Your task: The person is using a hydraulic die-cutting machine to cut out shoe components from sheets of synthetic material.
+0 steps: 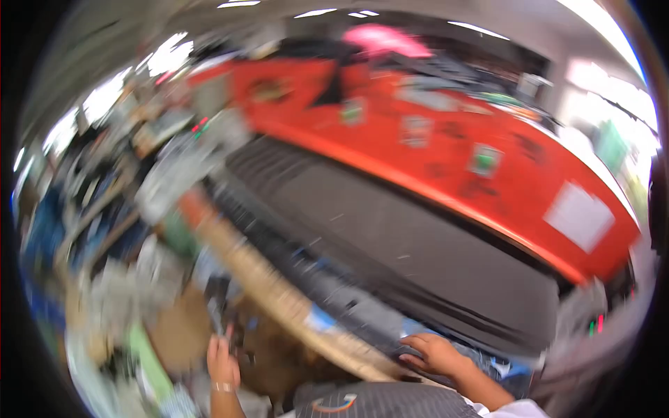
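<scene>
At the lower left, my left hand (224, 364) is closed round the pale shaft of a dark-ended tool (217, 298); blur hides what kind it is. My right hand (437, 355) has its fingers stretched out over the near edge of the work surface, beside the wooden strip (279, 301). I see nothing in it. Beyond this hand lies a long, dark grey-brown sheet (404, 240), flat and wrinkled at its far left end. Bluish-black material (327, 282) with small light scraps runs along its near side.
A long red panel (376, 139) with papers on it stands behind the dark sheet, with a pink item (387, 40) on top. Clear plastic (182, 167) is bunched at the left end. Wooden bars, bags and a brown board (182, 322) crowd the left.
</scene>
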The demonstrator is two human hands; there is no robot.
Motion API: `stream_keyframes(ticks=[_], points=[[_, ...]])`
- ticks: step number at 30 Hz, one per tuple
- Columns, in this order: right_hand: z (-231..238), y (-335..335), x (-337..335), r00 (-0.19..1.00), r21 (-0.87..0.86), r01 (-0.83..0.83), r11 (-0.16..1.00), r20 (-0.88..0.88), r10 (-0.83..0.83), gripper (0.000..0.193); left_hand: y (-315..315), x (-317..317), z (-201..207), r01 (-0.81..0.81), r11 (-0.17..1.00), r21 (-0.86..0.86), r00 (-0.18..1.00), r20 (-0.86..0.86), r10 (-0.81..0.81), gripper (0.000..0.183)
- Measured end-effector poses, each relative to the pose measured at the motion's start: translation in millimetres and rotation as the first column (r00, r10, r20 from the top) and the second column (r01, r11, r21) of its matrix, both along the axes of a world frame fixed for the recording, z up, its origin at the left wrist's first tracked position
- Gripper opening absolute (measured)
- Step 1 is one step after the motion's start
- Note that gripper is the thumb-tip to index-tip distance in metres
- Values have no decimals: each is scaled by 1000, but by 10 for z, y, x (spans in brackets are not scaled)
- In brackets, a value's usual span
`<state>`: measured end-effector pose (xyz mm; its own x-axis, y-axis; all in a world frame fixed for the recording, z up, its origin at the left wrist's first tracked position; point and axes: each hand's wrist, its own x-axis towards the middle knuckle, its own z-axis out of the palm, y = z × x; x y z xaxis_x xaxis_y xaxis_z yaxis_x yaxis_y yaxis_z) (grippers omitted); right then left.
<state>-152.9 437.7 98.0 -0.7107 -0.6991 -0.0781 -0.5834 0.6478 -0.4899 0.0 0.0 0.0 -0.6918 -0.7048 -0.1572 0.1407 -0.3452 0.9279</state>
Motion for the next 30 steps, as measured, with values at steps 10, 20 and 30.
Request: stream_keyframes(ticks=[10,20,30], points=[[1470,669,-1133,784,-177,259,950,-536,-314,40,991,-2390,812,588,804,-89,784,-183,-594,18],[2658,1399,-3152,40,-470,683,559,-740,-671,56,894,-2959,1075,716,462,-523,583,84,-808,16],[3180,2531,-3651,256,-38,915,401,-713,-652,70,1107,-2665,1248,693,432,-577,616,163,-770,18]])
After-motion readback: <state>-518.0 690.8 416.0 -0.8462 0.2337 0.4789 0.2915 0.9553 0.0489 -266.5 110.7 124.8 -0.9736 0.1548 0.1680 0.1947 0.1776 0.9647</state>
